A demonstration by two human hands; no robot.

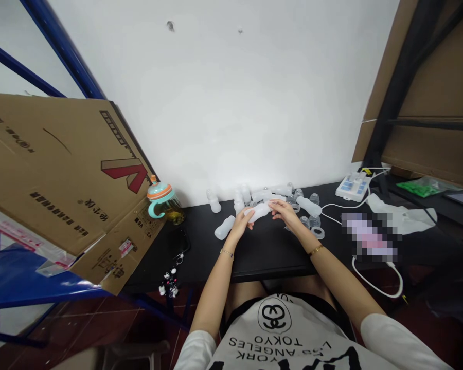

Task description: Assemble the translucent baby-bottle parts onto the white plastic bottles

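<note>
Together, left hand (pixel 241 222) and right hand (pixel 286 212) grip a bottle (pixel 260 210); shirt (pixel 293 341) reads "TOKYO".

Both hands met over the black tabletop (pixel 270 252). The left hand (pixel 242 220) and the right hand (pixel 283 210) gripped a translucent white plastic bottle (pixel 259 211) between their fingertips. Clear plastic rings (pixel 317 232) lay just beside the right fingers.
</note>
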